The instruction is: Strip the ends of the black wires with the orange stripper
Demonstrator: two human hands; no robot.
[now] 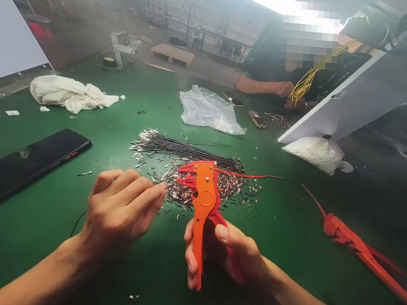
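Observation:
My right hand point(240, 253) is wrapped around the handles of an orange and red wire stripper point(206, 198), held upright with its jaws toward the left. Close to those jaws, my left hand point(123, 207) is closed in a pinch. A thin black wire point(77, 223) trails out behind that hand near the wrist; its end at the fingertips is too small to make out. Beyond the tool lies a heap of cut wire bits and copper strands point(232, 186). Behind the heap rests a bundle of black wires point(189, 147) with metal terminals at their left ends.
A second orange wire stripper point(354, 244) lies right, by a red strap point(258, 177). Left are a black phone point(31, 161) and white cloth point(66, 94). Farther back are a clear plastic bag point(210, 110), a bag of white pieces point(315, 153) and a co-worker holding yellow wires point(304, 85).

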